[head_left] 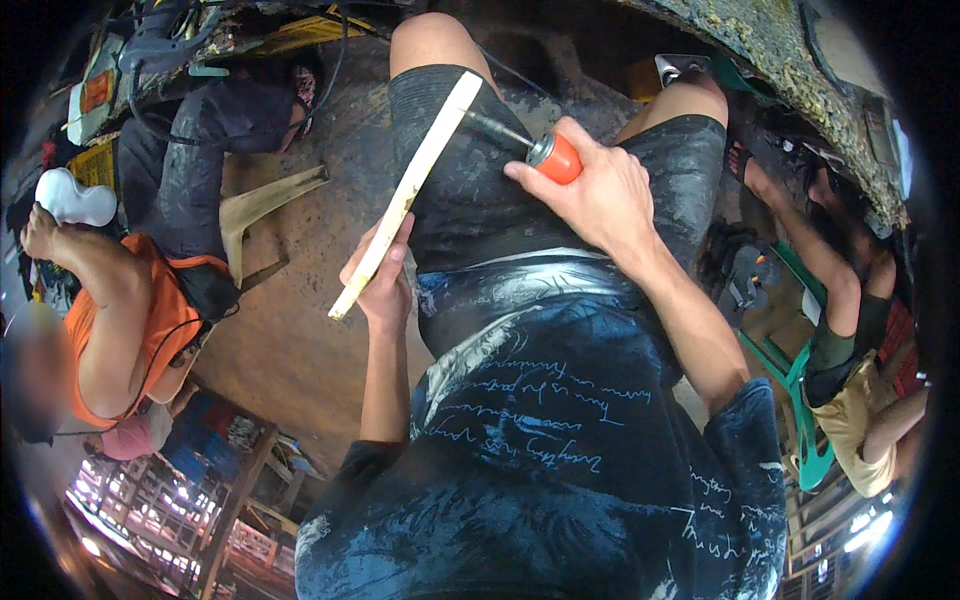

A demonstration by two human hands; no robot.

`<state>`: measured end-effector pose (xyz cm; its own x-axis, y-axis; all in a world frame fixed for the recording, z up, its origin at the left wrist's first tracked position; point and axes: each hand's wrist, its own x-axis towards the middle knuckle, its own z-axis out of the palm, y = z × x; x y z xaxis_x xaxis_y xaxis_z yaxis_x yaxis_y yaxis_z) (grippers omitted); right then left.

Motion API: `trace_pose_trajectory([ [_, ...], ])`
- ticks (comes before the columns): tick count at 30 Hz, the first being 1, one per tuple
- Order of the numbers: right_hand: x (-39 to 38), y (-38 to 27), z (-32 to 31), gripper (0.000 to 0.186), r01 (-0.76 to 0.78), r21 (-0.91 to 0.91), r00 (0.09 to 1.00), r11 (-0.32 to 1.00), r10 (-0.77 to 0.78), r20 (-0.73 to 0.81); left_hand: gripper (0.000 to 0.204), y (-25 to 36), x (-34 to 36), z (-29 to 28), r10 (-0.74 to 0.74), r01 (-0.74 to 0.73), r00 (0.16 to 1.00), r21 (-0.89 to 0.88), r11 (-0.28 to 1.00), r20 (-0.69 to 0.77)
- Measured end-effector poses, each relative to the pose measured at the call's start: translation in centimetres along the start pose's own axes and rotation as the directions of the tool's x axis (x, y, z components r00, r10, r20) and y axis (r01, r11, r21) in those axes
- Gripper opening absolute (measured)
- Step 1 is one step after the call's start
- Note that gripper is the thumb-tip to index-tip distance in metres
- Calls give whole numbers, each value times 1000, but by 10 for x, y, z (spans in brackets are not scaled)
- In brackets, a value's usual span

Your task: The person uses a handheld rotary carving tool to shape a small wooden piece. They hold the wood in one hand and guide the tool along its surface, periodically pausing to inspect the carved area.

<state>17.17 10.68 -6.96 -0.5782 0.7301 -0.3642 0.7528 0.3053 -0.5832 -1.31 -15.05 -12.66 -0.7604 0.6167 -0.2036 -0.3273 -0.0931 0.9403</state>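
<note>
Wooden strip (408, 190) (left-held) edges the orange-handled tool (548, 155).

The left hand (383, 275) is closed, its thumb pointing up. The right hand (598, 195) is closed, with the index finger stretched forward, arm bent.

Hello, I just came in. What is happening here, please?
A seated person looks down at their own lap. The left hand holds a pale flat wooden strip tilted over the thigh. The right hand grips a screwdriver with an orange handle, its metal shaft pointing at the strip's upper part. A person in an orange shirt sits to the left, and another person sits on a green chair to the right.
</note>
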Motion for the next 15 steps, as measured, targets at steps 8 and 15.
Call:
trace_pose_trajectory([
  [8,13,5,-4,73,-6,-35,999,999,5,-46,26,0,0,0,18,-18,1000,-14,1000,-3],
  [15,12,-2,-5,70,-11,-42,997,999,8,-71,29,2,0,2,6,-6,1000,18,1000,-6],
])
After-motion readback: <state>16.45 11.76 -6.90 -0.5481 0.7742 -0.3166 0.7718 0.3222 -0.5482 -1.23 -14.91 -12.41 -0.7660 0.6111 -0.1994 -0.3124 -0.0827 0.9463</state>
